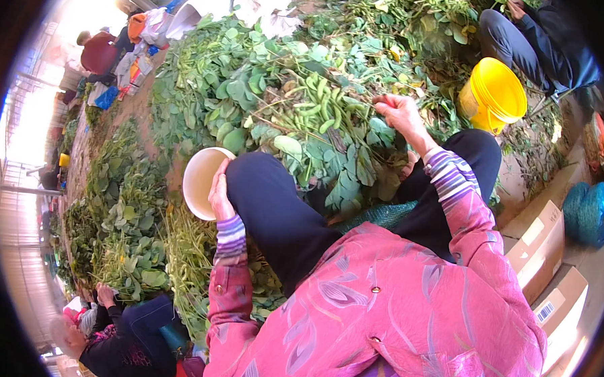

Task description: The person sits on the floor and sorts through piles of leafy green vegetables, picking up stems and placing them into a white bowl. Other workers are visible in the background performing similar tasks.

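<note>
My left hand (222, 192) holds the rim of a white bucket (199, 181) against my left knee. The bucket's mouth faces up and its inner wall shows pale. In front of me, my right hand (401, 117) has its fingertips pinched together on a thin plant stem. Just left of those fingers lies a cluster of plump green soybean pods (320, 104). Broad-leaved soybean plants (266, 81) are heaped around it, and cut leafy stalks (353, 163) hang between my knees.
A yellow bucket (493, 96) stands beyond my right knee, near a seated person (540, 47). Another person (128, 337) works at lower left among piled plants (123, 221). Cardboard boxes (537, 249) and a teal net roll (586, 213) lie at right. White sheeting (224, 5) is at the top.
</note>
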### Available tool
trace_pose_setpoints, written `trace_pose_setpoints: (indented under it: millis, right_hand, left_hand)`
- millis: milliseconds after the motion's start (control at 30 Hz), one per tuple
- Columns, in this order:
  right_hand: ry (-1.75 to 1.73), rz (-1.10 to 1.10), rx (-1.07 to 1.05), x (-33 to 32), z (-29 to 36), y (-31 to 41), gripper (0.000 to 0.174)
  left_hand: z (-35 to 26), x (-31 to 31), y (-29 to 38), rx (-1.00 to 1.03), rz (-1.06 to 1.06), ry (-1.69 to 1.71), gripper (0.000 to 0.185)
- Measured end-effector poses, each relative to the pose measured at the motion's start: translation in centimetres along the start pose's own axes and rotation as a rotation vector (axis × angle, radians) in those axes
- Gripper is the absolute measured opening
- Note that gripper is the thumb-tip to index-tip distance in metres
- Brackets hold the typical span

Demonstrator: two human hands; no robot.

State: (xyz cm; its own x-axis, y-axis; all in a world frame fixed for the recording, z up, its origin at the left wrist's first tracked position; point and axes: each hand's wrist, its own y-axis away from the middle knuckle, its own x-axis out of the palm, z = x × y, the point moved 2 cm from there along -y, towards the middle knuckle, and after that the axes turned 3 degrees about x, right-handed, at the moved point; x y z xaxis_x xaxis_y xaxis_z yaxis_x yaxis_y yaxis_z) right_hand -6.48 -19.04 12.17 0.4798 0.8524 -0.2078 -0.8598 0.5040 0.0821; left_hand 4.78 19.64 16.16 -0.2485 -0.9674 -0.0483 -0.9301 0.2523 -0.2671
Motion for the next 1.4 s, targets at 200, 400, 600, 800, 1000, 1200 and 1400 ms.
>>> trace_pose_setpoints:
  millis: [200, 400, 600, 800, 1000, 1200, 1400]
  right_hand:
    - [0.169, -0.064, -0.070, 4.1, -2.1, -2.9, 0.022]
    - [0.354, -0.117, -0.152, 7.3, -3.5, -3.3, 0.022]
    - [-0.276, 0.192, 0.042, 6.5, 0.4, -0.4, 0.027]
    - [-0.318, 0.253, -0.101, 6.9, 1.7, 2.4, 0.032]
    - [-0.254, 0.205, -0.193, 8.4, 2.5, 5.2, 0.018]
    - [-0.122, 0.336, -0.279, 7.7, 2.0, 7.2, 0.011]
    - [-0.135, -0.259, -0.155, 3.3, -2.3, 6.1, 0.017]
  left_hand:
    - [-6.9, 4.4, -1.8, 0.128, 0.113, -0.002, 0.026]
    - [-2.0, 13.0, -3.0, -0.233, 0.215, 0.437, 0.021]
    - [7.2, 16.9, -0.1, -0.164, 0.070, 0.032, 0.027]
    - [7.2, 18.9, 0.9, 0.143, 0.091, -0.625, 0.040]
    - [8.1, 19.0, 0.7, -0.003, 0.073, -0.587, 0.033]
    - [9.2, 17.9, 0.5, -0.105, -0.041, -0.128, 0.030]
    - [9.4, 18.1, 1.5, -0.322, 0.003, 0.302, 0.011]
